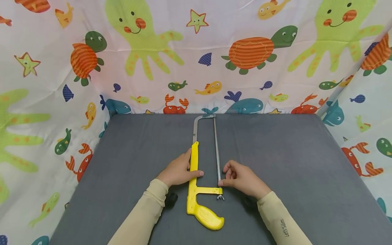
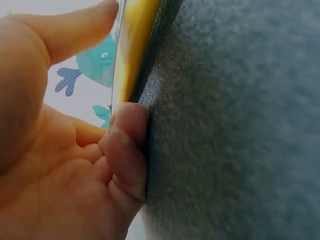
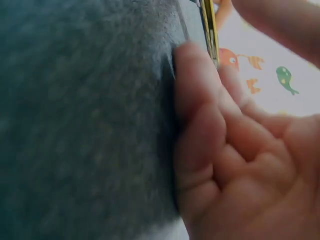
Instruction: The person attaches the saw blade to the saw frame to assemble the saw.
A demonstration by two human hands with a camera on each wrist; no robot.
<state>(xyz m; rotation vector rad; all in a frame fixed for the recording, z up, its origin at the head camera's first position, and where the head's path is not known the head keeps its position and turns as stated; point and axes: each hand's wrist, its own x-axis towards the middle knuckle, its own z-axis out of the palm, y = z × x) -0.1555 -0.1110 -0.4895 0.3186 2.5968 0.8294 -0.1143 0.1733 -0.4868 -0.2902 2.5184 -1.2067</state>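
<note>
A hacksaw [image 1: 193,177] with a yellow frame and handle lies on the grey table in the head view, its handle toward me. Its narrow grey blade [image 1: 217,149] runs along the right side, with a wing nut [image 1: 220,197] at the near end. My left hand [image 1: 179,170] holds the yellow bar, thumb across the top and fingers along its left side. In the left wrist view the yellow bar [image 2: 135,45] passes by the fingertips. My right hand [image 1: 242,177] is by the blade's near end, thumb tip right at it, other fingers loosely curled.
The grey tabletop [image 1: 291,153] spreads out on both sides of the saw. A white cloth [image 1: 183,78] printed with sea animals hangs behind it and along both sides. Dark wrist-worn pieces, such as the black one [image 1: 170,200] by the left sleeve, sit under the wrists.
</note>
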